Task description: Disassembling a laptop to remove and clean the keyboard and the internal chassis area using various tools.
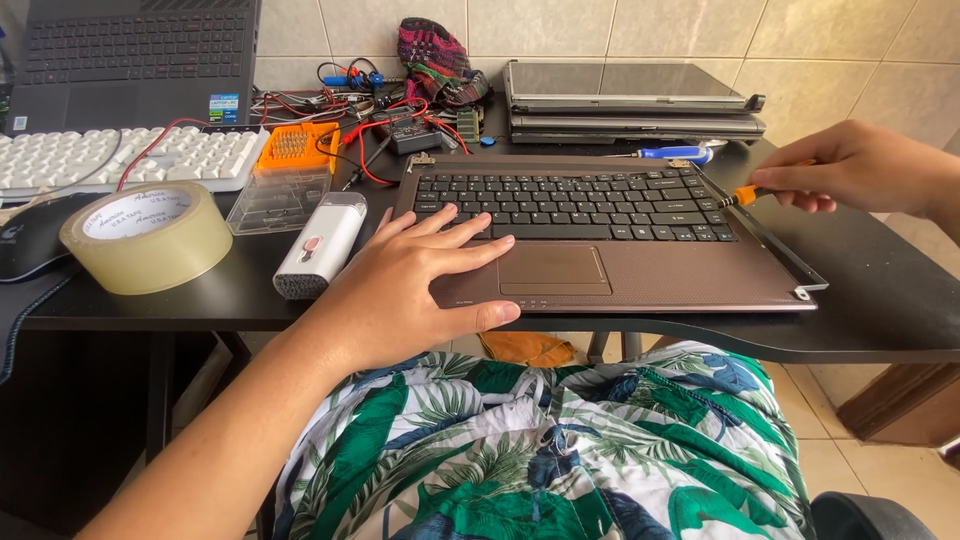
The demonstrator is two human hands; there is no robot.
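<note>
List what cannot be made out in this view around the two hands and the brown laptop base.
- Screwdriver: only the orange handle end and a short dark shaft show; the right hand covers the rest, and the tip is too small to tell.
- Laptop base: its left palm rest lies hidden under the left hand.
- Grey laptop: cut off by the top edge.
- Bits in the orange case: too small to tell apart.

Left hand [400,285] presses brown laptop base [640,275]; right hand [855,165] holds screwdriver [745,195].
</note>
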